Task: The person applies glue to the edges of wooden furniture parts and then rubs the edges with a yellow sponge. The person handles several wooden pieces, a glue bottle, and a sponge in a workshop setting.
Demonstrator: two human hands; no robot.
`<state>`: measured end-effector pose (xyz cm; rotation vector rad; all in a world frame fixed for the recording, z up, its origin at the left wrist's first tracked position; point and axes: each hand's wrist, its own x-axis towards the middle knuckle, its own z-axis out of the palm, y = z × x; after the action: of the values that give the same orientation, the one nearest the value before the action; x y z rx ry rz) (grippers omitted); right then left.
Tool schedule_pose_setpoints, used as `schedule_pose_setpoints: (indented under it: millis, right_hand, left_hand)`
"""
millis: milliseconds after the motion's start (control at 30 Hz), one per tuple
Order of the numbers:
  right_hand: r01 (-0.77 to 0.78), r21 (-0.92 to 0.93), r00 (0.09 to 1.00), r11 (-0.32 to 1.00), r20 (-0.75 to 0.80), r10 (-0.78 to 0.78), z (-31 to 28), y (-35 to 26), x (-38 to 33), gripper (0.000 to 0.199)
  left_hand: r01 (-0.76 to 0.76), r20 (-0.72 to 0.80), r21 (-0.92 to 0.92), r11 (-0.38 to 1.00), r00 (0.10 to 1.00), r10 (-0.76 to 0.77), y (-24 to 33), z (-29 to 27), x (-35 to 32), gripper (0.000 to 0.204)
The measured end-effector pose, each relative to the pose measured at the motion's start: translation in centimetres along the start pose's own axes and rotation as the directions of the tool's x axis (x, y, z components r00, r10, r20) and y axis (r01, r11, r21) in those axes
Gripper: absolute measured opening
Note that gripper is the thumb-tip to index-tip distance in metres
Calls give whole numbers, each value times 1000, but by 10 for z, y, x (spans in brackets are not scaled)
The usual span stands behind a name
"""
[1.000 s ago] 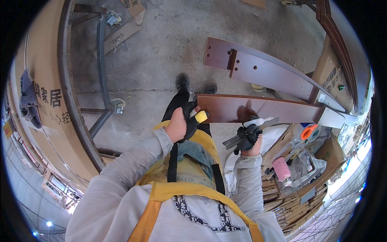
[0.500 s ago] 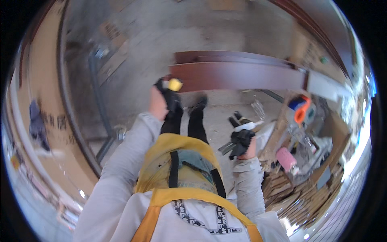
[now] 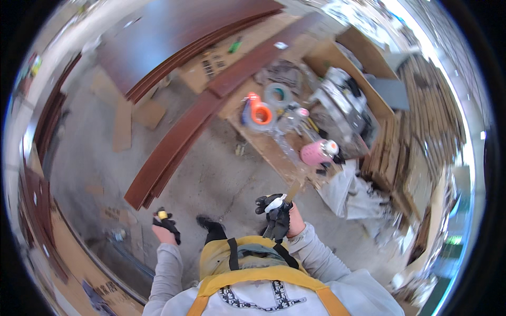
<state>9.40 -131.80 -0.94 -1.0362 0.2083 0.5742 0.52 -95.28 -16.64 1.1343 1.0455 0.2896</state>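
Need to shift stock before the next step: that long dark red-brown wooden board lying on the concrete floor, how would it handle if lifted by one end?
The long board looks solid and thick, so probably stiff and fairly heavy. It is long and narrow, so the far end would likely drag or swing. It lies against a second board, which may shift with it.

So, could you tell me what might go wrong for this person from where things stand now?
The long dark wooden boards lie across the concrete floor just ahead of the feet, so tripping seems possible. The right hand grips a wooden-handled tool while the left hand holds a small yellow object, leaving neither free to break a fall. The cluttered cardboard beside them could snag a foot.
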Motion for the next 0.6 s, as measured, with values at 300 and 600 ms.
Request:
schedule_pose_setpoints:
  millis: [300,600]
  right_hand:
    - [404,5,854,915,-360,-375,-244,-89,-196,21]
    - [592,-110,439,798,-787,-434,-461,-143,-346,29]
  left_hand:
    - [-140,680,289,947,726,-100,-87,269,-225,23]
    - [-345,882,467,814,254,-398,-141,476,-416,27]
